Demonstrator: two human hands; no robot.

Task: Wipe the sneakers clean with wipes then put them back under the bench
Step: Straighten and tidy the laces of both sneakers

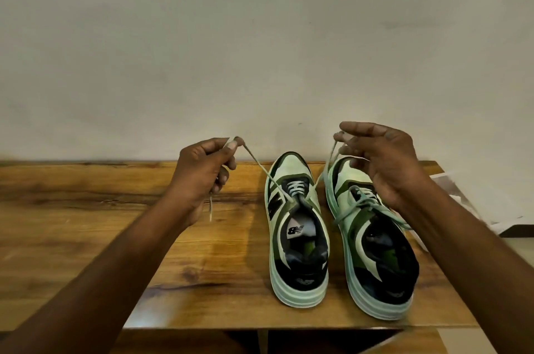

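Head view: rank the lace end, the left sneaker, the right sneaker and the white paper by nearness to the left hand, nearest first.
1. Lace end: pinched in the left hand itself.
2. Left sneaker: just right of that hand, on the bench.
3. Right sneaker: one further right, under the right hand.
4. White paper: at the bench's far right edge.

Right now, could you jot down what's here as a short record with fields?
surface: wooden bench by a wall
sneakers: two, side by side, toes to the wall
left sneaker: lace ends pulled up and apart
right sneaker: laces tied
left hand: grips one lace end
right hand: pinches the other end
wipes: not clearly visible
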